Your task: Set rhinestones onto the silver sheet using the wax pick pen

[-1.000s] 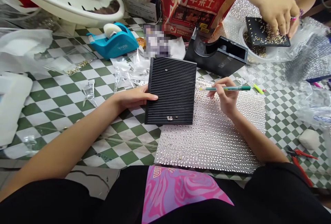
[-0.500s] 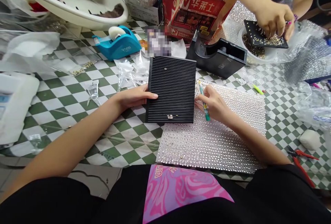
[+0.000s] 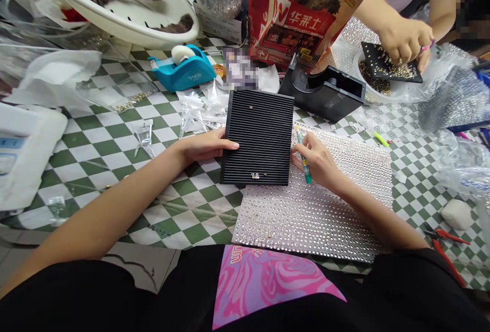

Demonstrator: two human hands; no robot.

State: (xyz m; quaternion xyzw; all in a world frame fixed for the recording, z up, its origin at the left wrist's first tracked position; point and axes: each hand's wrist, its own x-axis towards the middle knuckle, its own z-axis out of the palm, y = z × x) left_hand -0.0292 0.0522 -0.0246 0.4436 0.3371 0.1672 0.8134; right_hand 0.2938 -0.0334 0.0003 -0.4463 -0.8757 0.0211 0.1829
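Observation:
My left hand (image 3: 204, 147) grips the left edge of a black ribbed tray (image 3: 258, 138), with the fingertips lying on its ridges. A few clear rhinestones (image 3: 254, 175) sit near the tray's lower edge. My right hand (image 3: 316, 161) is shut on a green pen-shaped tool (image 3: 305, 167), just right of the tray. That hand rests on a sheet of rhinestones (image 3: 314, 214) laid in tight rows, and the tray overlaps the sheet's left side. The tool's tip points up, away from the tray.
A co-worker's hand (image 3: 403, 41) works over a studded black tray (image 3: 388, 64) above a white bowl (image 3: 373, 81). Behind stand a black tape dispenser (image 3: 325, 92), a blue tape dispenser (image 3: 184, 71) and a red bag (image 3: 302, 10). Plastic bags lie on the checkered tablecloth (image 3: 115, 140).
My right hand has moved left toward the tray, and the tool has swung from lying sideways to pointing up. My left hand stays on the tray. The view has shifted slightly.

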